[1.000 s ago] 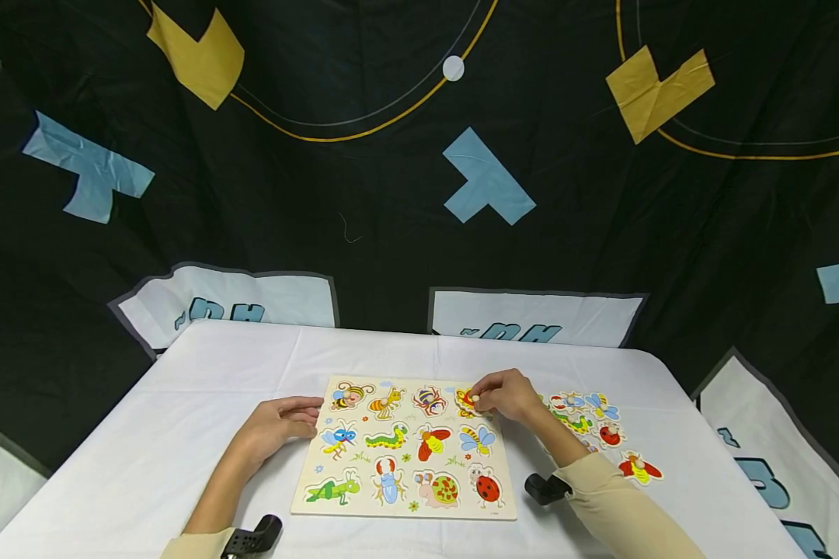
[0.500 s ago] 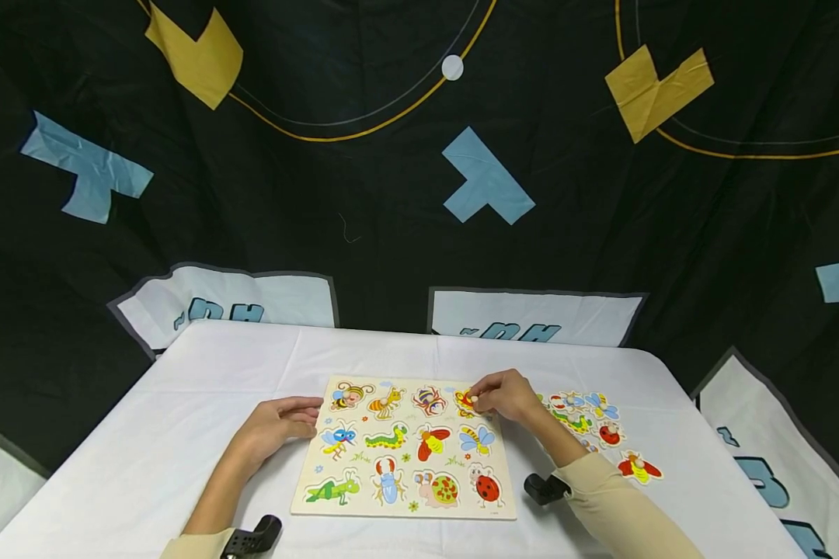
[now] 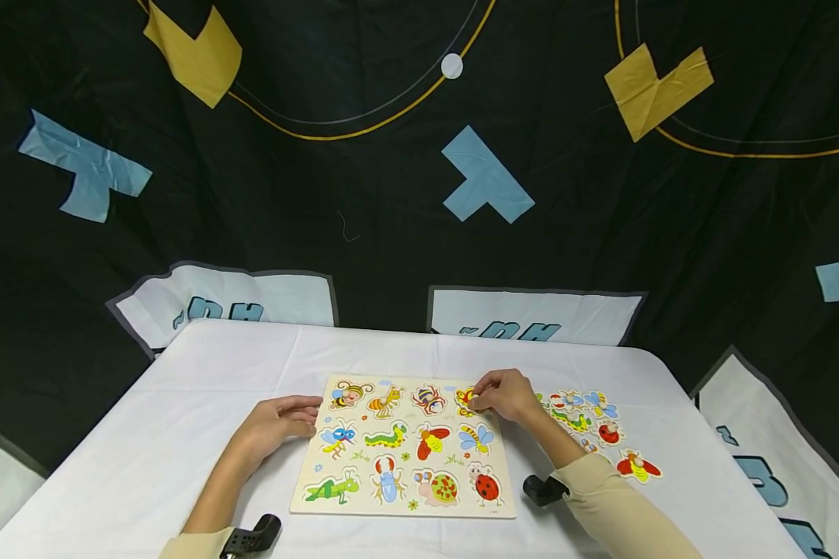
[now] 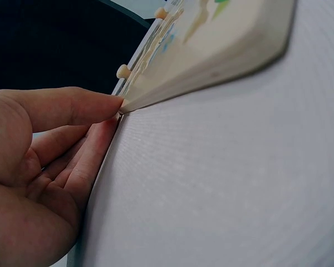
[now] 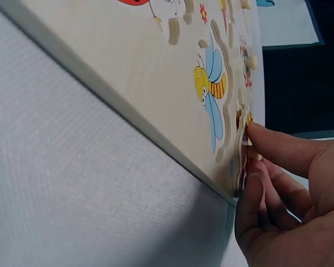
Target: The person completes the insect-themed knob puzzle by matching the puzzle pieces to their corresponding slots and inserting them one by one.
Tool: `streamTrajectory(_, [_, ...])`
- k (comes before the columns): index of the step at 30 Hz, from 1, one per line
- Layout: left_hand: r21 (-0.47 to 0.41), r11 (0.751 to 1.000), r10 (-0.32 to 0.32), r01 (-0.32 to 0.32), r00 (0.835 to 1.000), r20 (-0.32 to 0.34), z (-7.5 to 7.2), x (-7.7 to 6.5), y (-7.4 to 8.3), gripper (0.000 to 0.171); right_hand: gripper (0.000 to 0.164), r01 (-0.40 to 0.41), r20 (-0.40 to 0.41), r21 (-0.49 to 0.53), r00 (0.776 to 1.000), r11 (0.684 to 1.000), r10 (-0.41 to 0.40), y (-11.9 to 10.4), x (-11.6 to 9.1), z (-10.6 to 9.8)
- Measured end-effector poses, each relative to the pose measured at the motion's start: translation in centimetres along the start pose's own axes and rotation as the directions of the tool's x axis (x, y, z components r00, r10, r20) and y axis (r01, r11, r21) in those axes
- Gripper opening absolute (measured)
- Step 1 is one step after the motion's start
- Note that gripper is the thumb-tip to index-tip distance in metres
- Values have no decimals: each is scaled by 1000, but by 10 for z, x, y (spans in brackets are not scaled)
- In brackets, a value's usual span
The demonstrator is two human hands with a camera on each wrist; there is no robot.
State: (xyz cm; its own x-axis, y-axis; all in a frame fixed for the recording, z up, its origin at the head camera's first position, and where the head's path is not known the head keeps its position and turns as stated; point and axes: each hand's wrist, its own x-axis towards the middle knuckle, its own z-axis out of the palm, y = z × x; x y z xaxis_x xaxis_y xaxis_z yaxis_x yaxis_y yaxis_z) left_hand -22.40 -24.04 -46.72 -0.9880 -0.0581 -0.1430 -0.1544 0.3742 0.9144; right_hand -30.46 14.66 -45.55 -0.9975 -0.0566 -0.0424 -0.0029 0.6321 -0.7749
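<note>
While the left hand (image 3: 269,427) touched the left edge of the wooden board (image 3: 365,506), its fingers extended and only loosely bent, the right hand (image 3: 506,396) pinched a red-and-yellow piece (image 3: 464,400) between thumb and fingers, their tips close together. The piece was at the slot in the board's far right corner, though whether it lay flush could not be told. To the board's right, loose pieces (image 3: 577,421) lay clustered on the white table (image 3: 217,388), a red-winged piece (image 3: 638,466) just beside them.
</note>
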Motion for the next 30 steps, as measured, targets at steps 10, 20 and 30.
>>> streamTrajectory(10, [3,1000,6,-6,1000,-1,0,0,0,58,18,22,-18,-23,1000,999,-22,2,1,2])
streamTrajectory(20, [4,1000,6,-6,1000,-1,0,1,0,57,12,9,-16,-50,1000,999,-10,-3,1,1])
streamTrajectory(30, [14,1000,3,-2,1000,-8,1,1,-1,57,9,3,-3,-16,1000,1000,-3,-3,2,4])
